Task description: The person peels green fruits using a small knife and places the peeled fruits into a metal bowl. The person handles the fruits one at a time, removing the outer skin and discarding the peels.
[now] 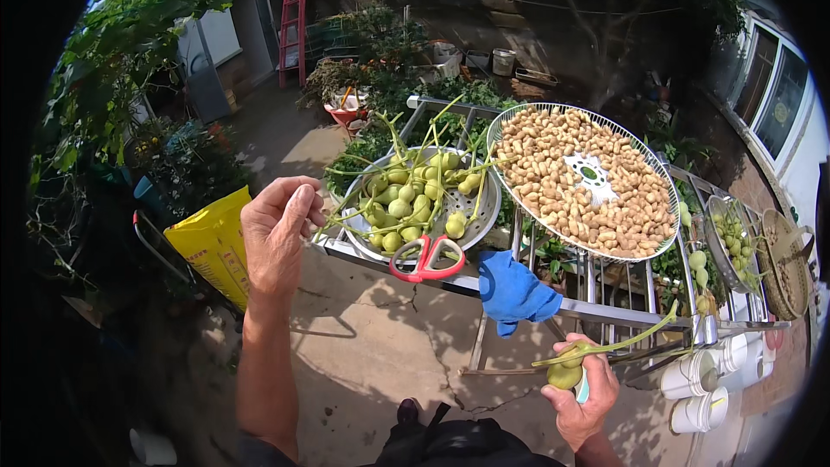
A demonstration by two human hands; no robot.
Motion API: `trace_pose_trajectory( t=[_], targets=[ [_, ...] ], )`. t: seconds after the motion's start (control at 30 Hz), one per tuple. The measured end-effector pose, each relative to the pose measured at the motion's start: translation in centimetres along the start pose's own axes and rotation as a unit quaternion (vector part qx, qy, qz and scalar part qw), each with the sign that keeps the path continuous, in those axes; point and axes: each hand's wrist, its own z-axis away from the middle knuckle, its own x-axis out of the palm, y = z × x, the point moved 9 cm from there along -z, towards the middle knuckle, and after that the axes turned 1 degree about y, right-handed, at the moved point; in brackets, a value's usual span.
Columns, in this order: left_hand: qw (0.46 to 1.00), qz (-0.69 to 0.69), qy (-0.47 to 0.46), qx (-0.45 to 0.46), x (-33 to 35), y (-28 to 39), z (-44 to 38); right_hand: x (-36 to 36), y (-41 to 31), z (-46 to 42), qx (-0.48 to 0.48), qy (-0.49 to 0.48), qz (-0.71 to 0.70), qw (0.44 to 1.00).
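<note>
My left hand [285, 227] is raised at the left of the colander, thumb against curled fingers. I see nothing held in it. In my right hand [587, 395], at the lower right, is a small green bottle gourd [564, 373] with a long stem. A pale teal-and-white object [583, 387] shows between the palm and the gourd, mostly hidden. A metal colander [491, 207] holds several more small gourds [400, 207] with stems sticking up. Red-handled scissors [426, 259] lie at its near rim, their blades hidden. A blue cloth or glove [515, 292] hangs over the rack's front rail.
A metal rack [622, 311] carries a white basket [677, 207] of peanuts [551, 172]. Farther right are a bowl [720, 233] of green fruit and a woven basket [784, 259]. White buckets [690, 376] stand below. A yellow bag [211, 243] is at left, a red ladder [293, 29] behind.
</note>
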Motion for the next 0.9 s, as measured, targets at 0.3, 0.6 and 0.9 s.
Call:
trace_pose_trajectory(
  t=[0.3,0.6,0.9],
  targets=[
    [0.806,-0.419,-0.418,-0.028,13.9,-11.7,-10.0,1.9,-2.5,0.3,-0.027,0.074,0.015,0.997],
    [0.740,-0.555,-0.380,0.024,15.9,-13.4,-9.9,3.7,-4.0,0.3,-0.025,0.087,0.099,0.991],
    [0.891,-0.241,-0.376,-0.084,13.0,-9.2,-12.2,4.9,-4.1,-1.1,0.001,0.090,0.096,0.991]
  ],
)
